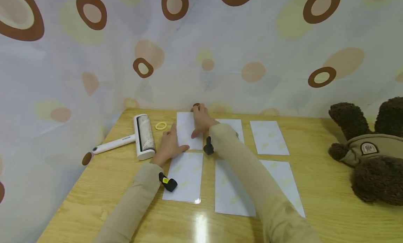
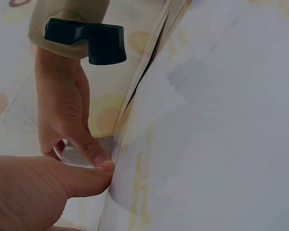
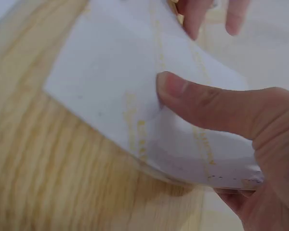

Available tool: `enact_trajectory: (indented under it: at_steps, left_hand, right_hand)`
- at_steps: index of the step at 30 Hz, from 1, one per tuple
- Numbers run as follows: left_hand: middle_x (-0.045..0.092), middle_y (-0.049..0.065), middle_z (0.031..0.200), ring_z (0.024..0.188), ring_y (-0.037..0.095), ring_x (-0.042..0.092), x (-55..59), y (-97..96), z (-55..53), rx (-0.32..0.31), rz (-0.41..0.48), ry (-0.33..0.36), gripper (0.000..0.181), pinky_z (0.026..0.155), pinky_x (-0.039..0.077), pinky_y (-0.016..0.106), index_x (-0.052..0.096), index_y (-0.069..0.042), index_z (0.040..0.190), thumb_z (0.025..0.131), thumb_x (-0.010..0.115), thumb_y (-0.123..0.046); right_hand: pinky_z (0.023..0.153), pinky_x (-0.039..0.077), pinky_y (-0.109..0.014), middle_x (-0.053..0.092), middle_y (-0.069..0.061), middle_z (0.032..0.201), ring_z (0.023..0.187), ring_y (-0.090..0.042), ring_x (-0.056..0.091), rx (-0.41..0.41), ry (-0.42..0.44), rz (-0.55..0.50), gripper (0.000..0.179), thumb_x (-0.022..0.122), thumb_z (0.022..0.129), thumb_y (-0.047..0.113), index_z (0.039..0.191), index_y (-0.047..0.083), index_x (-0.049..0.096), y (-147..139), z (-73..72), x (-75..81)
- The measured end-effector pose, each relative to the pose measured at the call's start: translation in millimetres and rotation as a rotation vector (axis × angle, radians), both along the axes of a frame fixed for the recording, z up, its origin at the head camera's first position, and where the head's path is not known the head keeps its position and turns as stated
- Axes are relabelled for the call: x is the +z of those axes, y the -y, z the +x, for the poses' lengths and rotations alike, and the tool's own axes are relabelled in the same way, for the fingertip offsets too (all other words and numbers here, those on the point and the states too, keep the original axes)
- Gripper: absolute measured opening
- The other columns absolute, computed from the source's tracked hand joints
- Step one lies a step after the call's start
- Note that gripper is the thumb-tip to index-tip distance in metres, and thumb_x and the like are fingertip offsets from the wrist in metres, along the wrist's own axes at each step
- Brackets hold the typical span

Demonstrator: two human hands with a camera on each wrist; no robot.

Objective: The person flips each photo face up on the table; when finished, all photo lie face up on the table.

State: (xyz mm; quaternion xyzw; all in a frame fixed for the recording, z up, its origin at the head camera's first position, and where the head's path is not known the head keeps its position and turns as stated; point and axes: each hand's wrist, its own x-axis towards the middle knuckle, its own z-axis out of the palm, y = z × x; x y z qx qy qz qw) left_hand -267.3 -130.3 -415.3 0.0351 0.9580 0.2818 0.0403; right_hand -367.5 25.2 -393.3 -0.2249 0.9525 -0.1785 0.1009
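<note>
The white sheet [image 1: 185, 129] points lengthwise forward, right hand [image 1: 202, 121] pinching it, left hand [image 1: 170, 145] spread.

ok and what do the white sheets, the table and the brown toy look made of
White sheets: probably paper or thin plastic; smooth, yellowish print, one curving at its edge. Table: wood or wood-look laminate; visible grain, glossy highlight. Brown toy: likely plush fabric; matte, curly pile.

Sheets [image 1: 185, 127] look like smooth paper w/ slight sheen; tbl [image 1: 318, 187] smooth wood, glossy in pt. Roller hdl [image 1: 114, 144]: smooth plastic. Plush [image 1: 377, 180]: rough, curly pile. Sleeves [image 1: 129, 208]: matt cloth.
</note>
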Motion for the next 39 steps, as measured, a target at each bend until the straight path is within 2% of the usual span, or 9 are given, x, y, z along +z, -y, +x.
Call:
enact_trajectory:
  at_steps: [5, 10, 14, 18, 22, 24, 27, 34, 39]
  left_hand:
    - [0.033, 0.025, 0.149, 0.136, 0.042, 0.03, -2.0, 0.0, 2.0, 0.039, 0.07, -0.052, 0.099, 0.11, 0.022, 0.057, 0.017, 0.0, 0.151, 0.078, 0.08, -0.021]
    - [0.036, 0.022, 0.145, 0.13, 0.04, 0.042, -2.0, -1.3, -2.1, 0.054, 0.326, -0.114, 0.091, 0.108, 0.035, 0.051, 0.021, 0.0, 0.148, 0.076, 0.076, 0.003]
    - [0.038, 0.021, 0.145, 0.122, 0.04, 0.05, -0.3, 0.4, -5.7, 0.123, 0.636, -0.042, 0.084, 0.098, 0.045, 0.047, 0.022, -0.002, 0.148, 0.078, 0.065, 0.017]
    - [0.039, 0.021, 0.147, 0.129, 0.036, 0.046, 3.4, 0.4, -8.6, 0.205, 0.861, 0.078, 0.074, 0.103, 0.043, 0.044, 0.026, 0.0, 0.148, 0.083, 0.059, 0.016]
    - [0.041, 0.021, 0.147, 0.135, 0.032, 0.042, 1.5, -2.3, -9.5, 0.243, 0.94, 0.141, 0.065, 0.109, 0.038, 0.04, 0.034, 0.003, 0.145, 0.085, 0.057, 0.015]
    - [0.042, 0.022, 0.147, 0.134, 0.032, 0.043, 1.7, -3.9, -8.5, 0.248, 0.973, 0.153, 0.063, 0.109, 0.038, 0.04, 0.037, 0.004, 0.144, 0.085, 0.057, 0.015]
    - [0.044, 0.02, 0.146, 0.133, 0.03, 0.044, 3.7, -6.4, -7.3, 0.24, 1.013, 0.172, 0.062, 0.11, 0.037, 0.041, 0.039, 0.0, 0.145, 0.087, 0.058, 0.011]
    - [0.044, 0.015, 0.146, 0.132, 0.027, 0.041, 9.8, -12.3, -5.4, 0.239, 1.074, 0.195, 0.064, 0.115, 0.027, 0.041, 0.039, -0.011, 0.147, 0.089, 0.063, -0.001]
    - [0.035, 0.009, 0.153, 0.136, 0.024, 0.035, 12.4, -13.4, -2.8, 0.166, 1.12, 0.18, 0.064, 0.115, 0.026, 0.038, 0.033, -0.014, 0.151, 0.093, 0.06, -0.007]
  right_hand:
    - [0.108, 0.036, -0.045, 0.016, -0.023, 0.144, 0.135, -0.039, 0.018, 0.02, -0.007, 0.006, 0.113, 0.091, 0.063, 0.037, 0.146, 0.001, 0.023, -2.3, -1.7, -7.5]
    - [0.112, 0.026, -0.054, 0.01, -0.021, 0.152, 0.139, -0.038, 0.011, 0.03, -0.028, 0.108, 0.116, 0.085, 0.066, 0.047, 0.153, 0.008, 0.019, -8.5, -1.3, -2.6]
    - [0.109, 0.032, -0.05, 0.017, -0.021, 0.147, 0.135, -0.036, 0.019, 0.075, -0.012, 0.059, 0.115, 0.085, 0.07, 0.041, 0.155, 0.011, 0.014, -11.0, 2.5, 3.2]
    - [0.102, 0.042, -0.043, 0.035, -0.021, 0.139, 0.126, -0.032, 0.04, 0.155, 0.003, -0.014, 0.112, 0.085, 0.073, 0.027, 0.155, 0.012, 0.012, -11.0, 5.8, 10.2]
    - [0.08, 0.05, -0.032, 0.057, -0.015, 0.115, 0.097, -0.023, 0.057, 0.253, 0.009, -0.044, 0.109, 0.084, 0.074, 0.013, 0.156, 0.019, 0.012, -6.6, 7.2, 12.4]
    - [0.066, 0.047, -0.027, 0.06, -0.012, 0.1, 0.081, -0.02, 0.055, 0.289, 0.011, -0.041, 0.109, 0.082, 0.074, 0.005, 0.156, 0.025, 0.012, -3.2, 8.7, 13.8]
    - [0.056, 0.042, -0.024, 0.06, -0.01, 0.088, 0.068, -0.018, 0.05, 0.326, -0.018, -0.002, 0.109, 0.08, 0.073, -0.002, 0.155, 0.029, 0.016, 1.3, 10.6, 18.6]
    - [0.07, 0.046, -0.027, 0.061, -0.008, 0.09, 0.077, -0.017, 0.052, 0.356, -0.088, 0.046, 0.09, 0.08, 0.074, 0.001, 0.149, 0.017, 0.033, 2.0, 14.7, 27.3]
    - [0.073, 0.048, -0.028, 0.06, -0.008, 0.089, 0.077, -0.019, 0.055, 0.352, -0.137, -0.037, 0.076, 0.083, 0.074, 0.007, 0.136, 0.008, 0.04, -0.8, 16.8, 32.3]
